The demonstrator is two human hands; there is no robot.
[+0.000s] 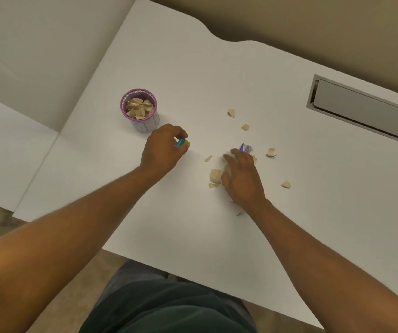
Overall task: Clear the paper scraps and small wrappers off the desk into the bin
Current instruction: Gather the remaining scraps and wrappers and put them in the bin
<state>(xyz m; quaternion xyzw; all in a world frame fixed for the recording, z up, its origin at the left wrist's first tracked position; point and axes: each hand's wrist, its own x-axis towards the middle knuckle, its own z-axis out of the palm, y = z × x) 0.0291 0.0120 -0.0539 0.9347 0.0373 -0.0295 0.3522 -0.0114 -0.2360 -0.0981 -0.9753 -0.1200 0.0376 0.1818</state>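
Observation:
A small purple-rimmed bin (145,124) stands on the white desk (217,80), holding several tan paper scraps. Just right of it, my left hand (163,149) pinches a blue and yellow wrapper (182,142) in its fingertips. My right hand (242,176) lies spread with relaxed fingers over a cluster of tan scraps, its fingertips touching a blue and white wrapper (246,148). A larger tan scrap (215,176) shows at its left. Loose scraps lie around: one at the top (231,113), one below it (245,127), one to the right (271,152), one lower right (286,184).
A grey recessed cable tray (366,109) is set into the desk at the right. A white side panel (13,145) adjoins the desk on the left. The desk's front edge runs above my lap.

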